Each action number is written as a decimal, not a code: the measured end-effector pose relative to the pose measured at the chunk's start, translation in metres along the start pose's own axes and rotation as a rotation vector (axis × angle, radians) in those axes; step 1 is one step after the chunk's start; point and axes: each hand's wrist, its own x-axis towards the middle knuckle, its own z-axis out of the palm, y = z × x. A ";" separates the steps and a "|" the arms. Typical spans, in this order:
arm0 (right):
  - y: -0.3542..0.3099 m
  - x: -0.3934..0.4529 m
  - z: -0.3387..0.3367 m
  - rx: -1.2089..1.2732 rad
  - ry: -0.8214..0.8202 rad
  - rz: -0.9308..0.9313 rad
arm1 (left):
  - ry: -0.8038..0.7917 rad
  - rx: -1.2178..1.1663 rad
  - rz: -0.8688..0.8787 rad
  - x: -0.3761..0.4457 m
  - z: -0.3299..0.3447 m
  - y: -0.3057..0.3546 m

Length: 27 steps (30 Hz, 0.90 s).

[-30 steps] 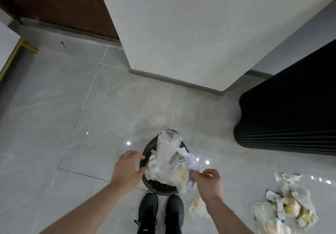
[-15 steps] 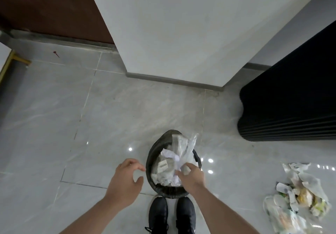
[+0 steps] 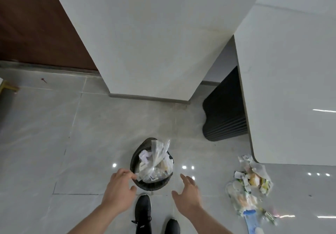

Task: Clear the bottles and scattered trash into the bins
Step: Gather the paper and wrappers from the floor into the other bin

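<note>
Grey floor tiles (image 3: 91,133) carry a small black bin (image 3: 152,183) stuffed with a clear trash bag (image 3: 156,162) — a loose trash pile (image 3: 249,186) lies by the white table's corner (image 3: 254,158). Left hand (image 3: 118,188) touches the bin's rim, fingers loosely curled; right hand (image 3: 188,192) hovers spread, empty.

1. We can read no text, brand, number or sign anywhere in this view.
2. The crumpled papers and wrappers in the black bin (image 3: 151,184) show pale patches that may be print, but these are too small and blurred for us to read.
3. The trash pile (image 3: 249,184) on the floor beside the white table (image 3: 291,88) has coloured packaging, including a blue-and-white wrapper (image 3: 252,222); we cannot read any lettering on it.
</note>
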 end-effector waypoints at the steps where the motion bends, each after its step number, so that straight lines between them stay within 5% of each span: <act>1: 0.004 -0.005 -0.003 0.000 0.002 -0.003 | -0.006 0.030 0.007 -0.002 0.000 0.005; 11: 0.108 -0.049 -0.024 -0.063 0.010 -0.098 | -0.136 0.429 0.063 -0.043 0.061 0.079; 27: 0.434 -0.202 -0.095 -0.150 -0.017 -0.043 | -0.171 0.518 -0.034 -0.265 0.238 0.223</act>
